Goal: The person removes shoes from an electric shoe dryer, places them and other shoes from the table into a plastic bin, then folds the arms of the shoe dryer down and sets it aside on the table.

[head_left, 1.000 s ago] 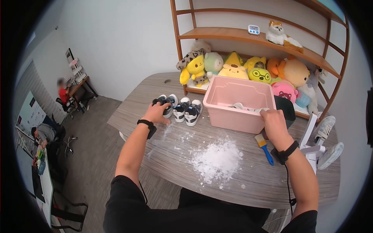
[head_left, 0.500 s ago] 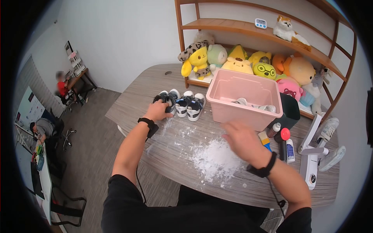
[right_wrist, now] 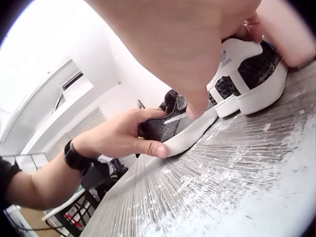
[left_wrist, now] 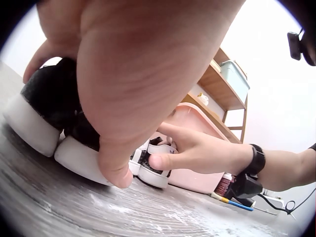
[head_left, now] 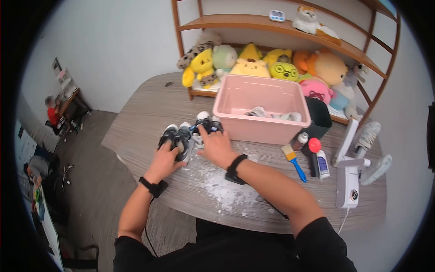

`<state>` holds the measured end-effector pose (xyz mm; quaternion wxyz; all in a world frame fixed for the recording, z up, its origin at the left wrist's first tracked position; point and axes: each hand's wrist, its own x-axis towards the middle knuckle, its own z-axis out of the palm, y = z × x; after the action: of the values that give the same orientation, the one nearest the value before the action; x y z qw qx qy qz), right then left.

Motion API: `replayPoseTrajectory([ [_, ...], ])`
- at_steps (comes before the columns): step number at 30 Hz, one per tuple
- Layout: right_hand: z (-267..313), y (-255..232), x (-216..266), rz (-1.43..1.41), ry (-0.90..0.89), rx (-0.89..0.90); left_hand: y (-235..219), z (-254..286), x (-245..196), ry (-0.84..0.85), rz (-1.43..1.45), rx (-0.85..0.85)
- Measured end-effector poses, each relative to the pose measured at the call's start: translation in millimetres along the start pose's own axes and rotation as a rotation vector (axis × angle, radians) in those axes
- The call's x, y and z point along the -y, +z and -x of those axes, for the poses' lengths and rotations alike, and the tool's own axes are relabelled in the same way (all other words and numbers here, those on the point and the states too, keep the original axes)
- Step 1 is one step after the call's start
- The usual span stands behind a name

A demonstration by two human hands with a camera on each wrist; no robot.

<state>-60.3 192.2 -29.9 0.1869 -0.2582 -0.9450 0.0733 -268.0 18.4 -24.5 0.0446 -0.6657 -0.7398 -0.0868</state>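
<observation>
Leftmost, the left hand [head_left: 166,156] curls its fingers [right_wrist: 154,147] round a dark pair of shoes [head_left: 176,135] standing on the worktop [head_left: 136,131]; just beside, the right hand [head_left: 216,146] grips a second pair of shoes [head_left: 206,127] before the pink tub [head_left: 260,129], white powder [head_left: 226,192] scattered nearby

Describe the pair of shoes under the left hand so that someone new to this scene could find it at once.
Start at the pink tub on the grey wooden table. Just to its left sit two pairs of small black shoes with white soles. The wanted pair is the one farther from the tub, gripped by the left hand.
</observation>
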Motion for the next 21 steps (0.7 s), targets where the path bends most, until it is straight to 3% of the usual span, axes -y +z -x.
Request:
replayPoseTrajectory([
  [7,9,-7,5,-0.094,-0.044,0.135,-18,33,-23,-0.086,0.069,-0.017],
  [8,17,-18,9,-0.159,-0.061,0.187,-23,41,-27,-0.135,0.126,-0.067],
  [10,44,-40,13,-0.309,-0.094,0.119,-49,51,-39,-0.244,0.227,-0.106],
  [13,87,-110,20,-0.443,-0.232,-0.001,-97,51,-55,-0.23,0.384,-0.261],
  [15,107,-166,17,-0.415,-0.297,-0.165,-131,40,-63,-0.113,0.429,-0.352],
  [17,116,-211,8,-0.384,-0.294,-0.219,-159,20,-73,0.059,0.494,-0.454],
  [19,119,-227,9,-0.35,-0.286,-0.277,-164,23,-77,0.042,0.486,-0.485],
  [21,124,-235,12,-0.249,-0.342,-0.371,-167,17,-80,0.187,0.532,-0.538],
])
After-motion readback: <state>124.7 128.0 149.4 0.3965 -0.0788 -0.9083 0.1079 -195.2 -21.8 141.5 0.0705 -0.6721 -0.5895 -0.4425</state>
